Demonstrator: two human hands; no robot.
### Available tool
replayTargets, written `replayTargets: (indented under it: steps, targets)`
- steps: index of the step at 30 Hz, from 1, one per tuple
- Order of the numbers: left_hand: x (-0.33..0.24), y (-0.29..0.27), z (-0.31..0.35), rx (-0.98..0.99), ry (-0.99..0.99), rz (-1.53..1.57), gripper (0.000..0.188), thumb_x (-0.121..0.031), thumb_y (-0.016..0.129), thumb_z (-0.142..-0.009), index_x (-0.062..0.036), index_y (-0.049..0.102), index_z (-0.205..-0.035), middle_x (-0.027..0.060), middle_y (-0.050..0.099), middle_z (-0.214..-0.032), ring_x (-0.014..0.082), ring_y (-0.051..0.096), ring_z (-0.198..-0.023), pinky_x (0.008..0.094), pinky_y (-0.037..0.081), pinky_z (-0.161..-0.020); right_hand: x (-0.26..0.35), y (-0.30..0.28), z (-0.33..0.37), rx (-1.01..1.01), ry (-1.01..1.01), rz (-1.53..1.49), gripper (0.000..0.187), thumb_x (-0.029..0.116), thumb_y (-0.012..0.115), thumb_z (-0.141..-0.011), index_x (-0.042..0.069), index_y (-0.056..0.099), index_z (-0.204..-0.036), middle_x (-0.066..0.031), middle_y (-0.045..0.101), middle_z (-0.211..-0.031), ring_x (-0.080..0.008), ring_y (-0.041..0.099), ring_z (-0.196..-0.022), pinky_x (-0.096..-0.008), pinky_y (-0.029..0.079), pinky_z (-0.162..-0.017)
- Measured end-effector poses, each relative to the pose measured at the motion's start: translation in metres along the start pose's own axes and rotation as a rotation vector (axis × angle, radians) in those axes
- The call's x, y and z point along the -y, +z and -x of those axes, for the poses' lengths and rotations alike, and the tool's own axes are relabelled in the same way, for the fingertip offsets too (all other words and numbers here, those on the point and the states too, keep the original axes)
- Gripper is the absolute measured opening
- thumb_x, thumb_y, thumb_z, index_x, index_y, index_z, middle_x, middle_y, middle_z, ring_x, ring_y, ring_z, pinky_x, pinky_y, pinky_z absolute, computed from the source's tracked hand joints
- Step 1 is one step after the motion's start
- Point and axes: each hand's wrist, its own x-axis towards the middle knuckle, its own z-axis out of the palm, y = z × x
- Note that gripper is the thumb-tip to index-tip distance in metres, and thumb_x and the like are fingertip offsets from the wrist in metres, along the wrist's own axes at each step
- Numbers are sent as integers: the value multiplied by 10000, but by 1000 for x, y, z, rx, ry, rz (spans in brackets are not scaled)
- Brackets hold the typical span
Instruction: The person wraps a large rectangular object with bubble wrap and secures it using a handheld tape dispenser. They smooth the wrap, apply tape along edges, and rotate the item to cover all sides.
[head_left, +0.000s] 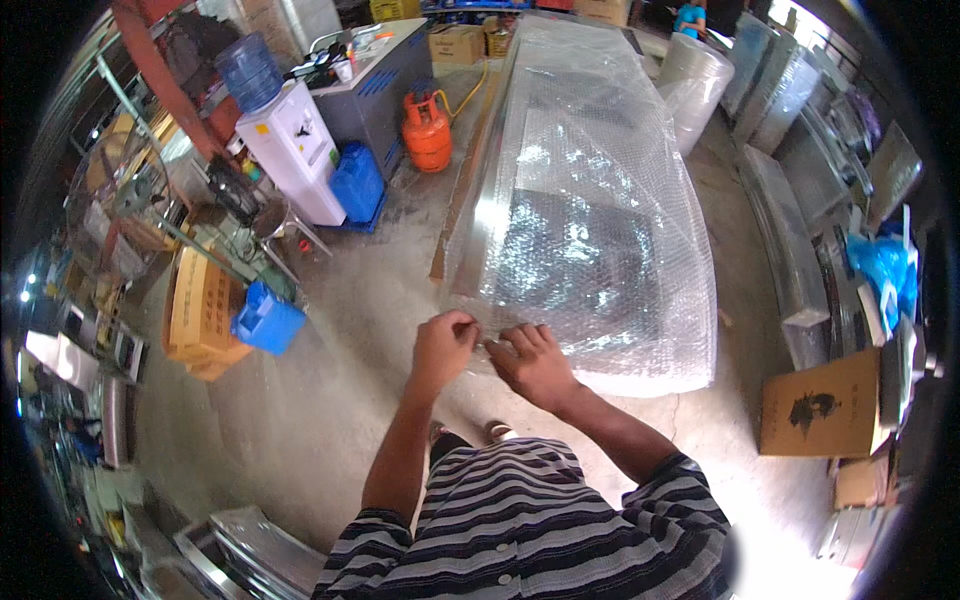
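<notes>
A long, flat-topped metal piece lies ahead of me under a clear sheet of bubble wrap (590,250). At the near left corner of the wrap, my left hand (445,350) is closed in a pinch on the loose edge. Just beside it, my right hand (535,362) has its fingers bent over the same edge and gripping it. A small gap separates the two hands. What exactly lies between the fingertips is partly hidden.
A big roll of wrap (693,85) stands right of the far end. To the left are an orange gas cylinder (427,132), a white water dispenser (290,150) and a blue jug (268,318) by a carton (200,310). Another carton (820,405) sits at the right.
</notes>
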Motion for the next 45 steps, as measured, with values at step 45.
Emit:
replayTargets:
  steps: [45]
  targets:
    - [17,-35,1,256,-228,608,185,-144,641,-1017,-59,659,-1180,35,656,-886,57,509,-571,212,367,-474,-86,-86,254,-584,1276,-244,423,90,638,-1004,150,620,-1422,-132,603,-1346,-254,638,-1162,-369,557,-947]
